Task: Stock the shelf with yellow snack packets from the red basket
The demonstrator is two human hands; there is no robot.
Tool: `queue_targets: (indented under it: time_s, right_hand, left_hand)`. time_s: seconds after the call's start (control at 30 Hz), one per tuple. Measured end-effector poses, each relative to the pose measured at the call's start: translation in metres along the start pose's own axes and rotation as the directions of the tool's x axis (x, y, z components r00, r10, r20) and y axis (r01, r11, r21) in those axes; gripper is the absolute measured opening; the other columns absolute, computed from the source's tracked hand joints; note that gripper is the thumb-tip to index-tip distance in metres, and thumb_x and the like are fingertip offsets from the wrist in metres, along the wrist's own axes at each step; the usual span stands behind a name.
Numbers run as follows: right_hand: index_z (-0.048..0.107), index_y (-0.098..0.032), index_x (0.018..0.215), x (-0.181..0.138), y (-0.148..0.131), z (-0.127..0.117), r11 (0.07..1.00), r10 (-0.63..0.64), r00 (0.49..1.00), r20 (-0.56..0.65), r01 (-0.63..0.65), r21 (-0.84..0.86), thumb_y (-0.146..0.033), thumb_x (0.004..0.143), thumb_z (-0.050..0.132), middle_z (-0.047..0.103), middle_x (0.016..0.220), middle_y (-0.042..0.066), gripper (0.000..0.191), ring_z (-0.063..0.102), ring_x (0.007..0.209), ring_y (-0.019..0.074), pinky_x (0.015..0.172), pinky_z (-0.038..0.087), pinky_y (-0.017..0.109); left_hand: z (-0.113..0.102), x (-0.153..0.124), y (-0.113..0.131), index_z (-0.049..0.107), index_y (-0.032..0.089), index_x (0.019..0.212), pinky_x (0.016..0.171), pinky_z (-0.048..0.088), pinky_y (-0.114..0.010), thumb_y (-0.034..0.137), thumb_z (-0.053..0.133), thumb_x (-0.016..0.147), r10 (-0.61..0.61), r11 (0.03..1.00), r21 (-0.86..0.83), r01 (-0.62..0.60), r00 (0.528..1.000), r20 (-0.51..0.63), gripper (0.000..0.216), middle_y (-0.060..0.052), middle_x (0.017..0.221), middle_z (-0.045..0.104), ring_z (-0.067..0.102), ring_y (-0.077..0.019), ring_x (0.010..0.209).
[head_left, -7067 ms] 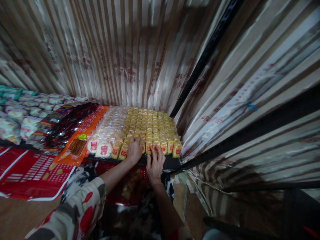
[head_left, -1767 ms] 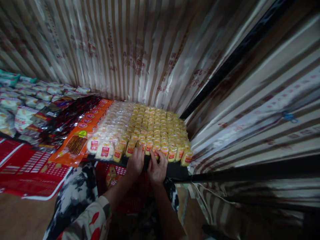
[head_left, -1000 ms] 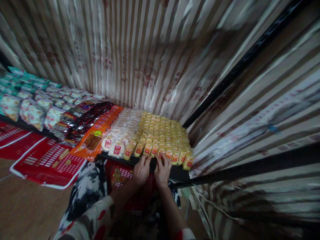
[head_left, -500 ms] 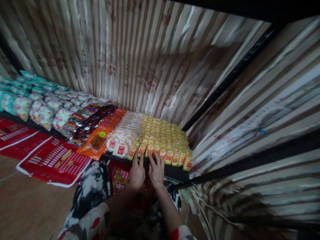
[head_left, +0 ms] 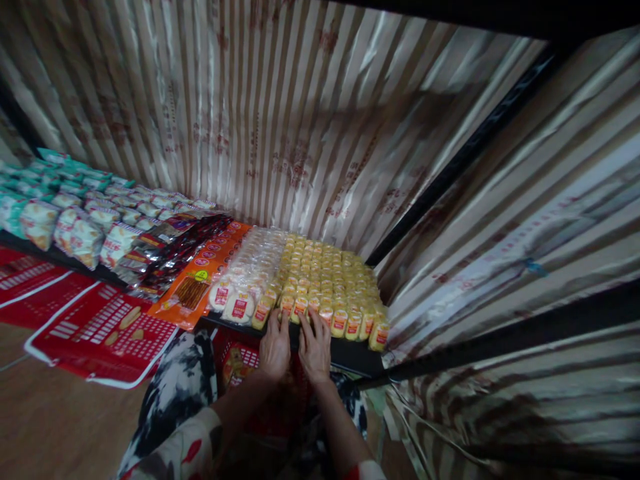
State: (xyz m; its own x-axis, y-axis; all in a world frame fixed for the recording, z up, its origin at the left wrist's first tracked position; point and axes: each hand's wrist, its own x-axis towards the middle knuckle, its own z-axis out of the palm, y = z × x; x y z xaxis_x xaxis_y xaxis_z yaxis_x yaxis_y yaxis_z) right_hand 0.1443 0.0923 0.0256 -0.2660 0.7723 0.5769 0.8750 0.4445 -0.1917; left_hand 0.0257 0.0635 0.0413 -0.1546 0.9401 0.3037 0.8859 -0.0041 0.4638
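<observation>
With noon pointing away from me, I have the left hand and the right hand side by side at the centre of the dial, backs up, just apart from each other. Ahead of them, running from noon to about 2 o'clock, sit the yellow packets, standing in close rows on a black shelf, orange-red labels facing me along the front. Both sets of fingertips reach this front row and seem to touch it; each grip is slightly spread, but I can't tell whether either pinches a packet. At 11 o'clock the white round packets lie right beside the yellow ones. Out towards 10 o'clock come an orange packet, shiny dark packets, white printed bags, then teal bags. A red panel with white edging hangs at 9. Striped sheeting closes off noon, behind everything.
</observation>
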Motion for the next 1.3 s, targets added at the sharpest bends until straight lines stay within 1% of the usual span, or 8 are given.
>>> queue_targets:
  time_s: [0.2, 0.3, 0.47, 0.67, 0.8, 1.0, 1.13, 1.3]
  right_hand:
    - [0.048, -0.026, 0.128, -0.001, 0.002, 0.002, 1.000, -0.012, 1.000, -0.014, 0.012, -0.006, -0.017, 0.087, 0.037, 0.041, 0.137, 0.005, 0.043, 0.034, 0.121, 0.0221, 0.097, 0.037, 0.044]
    - [0.048, -0.024, 0.127, -0.001, 0.002, 0.003, 1.000, -0.018, 1.000, -0.014, 0.017, -0.013, -0.016, 0.087, 0.038, 0.042, 0.136, 0.005, 0.042, 0.034, 0.121, 0.0223, 0.098, 0.036, 0.044]
    - [0.052, -0.021, 0.124, 0.000, 0.001, 0.003, 1.000, -0.016, 1.000, -0.013, 0.016, -0.024, -0.017, 0.088, 0.038, 0.045, 0.133, 0.006, 0.039, 0.035, 0.120, 0.0226, 0.097, 0.037, 0.042]
    - [0.050, -0.022, 0.126, 0.000, 0.001, 0.004, 1.000, -0.002, 1.000, 0.005, 0.002, -0.017, -0.020, 0.089, 0.038, 0.045, 0.135, 0.006, 0.039, 0.035, 0.120, 0.0237, 0.098, 0.035, 0.045]
    - [0.047, -0.021, 0.129, 0.001, 0.002, 0.004, 1.000, -0.006, 0.999, 0.041, 0.006, -0.018, -0.023, 0.090, 0.038, 0.043, 0.136, 0.007, 0.040, 0.034, 0.122, 0.0238, 0.099, 0.035, 0.045]
    - [0.045, -0.020, 0.131, 0.002, 0.001, 0.004, 1.000, -0.009, 0.998, 0.069, 0.010, -0.014, -0.023, 0.090, 0.037, 0.040, 0.138, 0.007, 0.041, 0.031, 0.125, 0.0242, 0.100, 0.034, 0.046]
    - [0.045, -0.021, 0.130, 0.001, 0.002, 0.005, 1.000, -0.013, 0.998, 0.056, 0.014, -0.012, -0.023, 0.090, 0.037, 0.040, 0.138, 0.007, 0.041, 0.031, 0.125, 0.0243, 0.100, 0.034, 0.046]
    - [0.045, -0.023, 0.130, 0.001, 0.001, 0.005, 1.000, -0.015, 1.000, 0.004, 0.015, 0.005, -0.021, 0.090, 0.037, 0.037, 0.140, 0.008, 0.042, 0.032, 0.125, 0.0239, 0.098, 0.036, 0.046]
  left_hand:
    - [0.006, 0.002, 0.002, 0.043, 0.012, 0.128, 0.074, 0.054, -0.026, 0.002, 0.040, 0.080, 0.070, 0.980, 0.188, -0.059, 0.996, -0.051, 0.049, -0.017, 0.126, 0.049, 0.054, -0.0224, 0.109]
    - [0.006, 0.005, 0.003, 0.046, 0.012, 0.126, 0.075, 0.054, -0.025, 0.004, 0.042, 0.081, 0.091, 0.970, 0.229, -0.076, 0.995, -0.053, 0.046, -0.017, 0.128, 0.049, 0.056, -0.0216, 0.108]
    - [0.008, 0.010, 0.000, 0.047, 0.009, 0.126, 0.079, 0.052, -0.025, 0.005, 0.040, 0.082, 0.123, 0.974, 0.198, -0.113, 0.991, -0.042, 0.044, -0.018, 0.129, 0.050, 0.053, -0.0213, 0.113]
    - [0.012, 0.012, -0.001, 0.045, 0.010, 0.128, 0.082, 0.051, -0.026, 0.007, 0.038, 0.082, 0.062, 0.993, 0.102, -0.061, 0.998, -0.009, 0.047, -0.018, 0.134, 0.045, 0.050, -0.0220, 0.117]
    - [0.012, 0.014, 0.000, 0.043, 0.008, 0.130, 0.084, 0.051, -0.028, 0.014, 0.041, 0.082, 0.048, 0.997, 0.054, -0.049, 0.999, 0.012, 0.048, -0.019, 0.135, 0.043, 0.047, -0.0238, 0.120]
    - [0.013, 0.015, 0.000, 0.042, 0.007, 0.130, 0.089, 0.047, -0.029, 0.018, 0.042, 0.082, 0.052, 0.998, 0.027, -0.053, 0.998, 0.020, 0.049, -0.019, 0.136, 0.042, 0.045, -0.0242, 0.121]
    - [0.012, 0.012, 0.000, 0.043, 0.005, 0.129, 0.088, 0.048, -0.031, 0.020, 0.041, 0.083, 0.086, 0.996, 0.038, -0.085, 0.996, -0.015, 0.048, -0.020, 0.135, 0.042, 0.045, -0.0253, 0.121]
    - [0.009, 0.007, 0.001, 0.040, 0.008, 0.132, 0.089, 0.047, -0.033, 0.016, 0.038, 0.083, 0.113, 0.992, 0.062, -0.112, 0.993, -0.016, 0.050, -0.019, 0.138, 0.039, 0.048, -0.0240, 0.118]
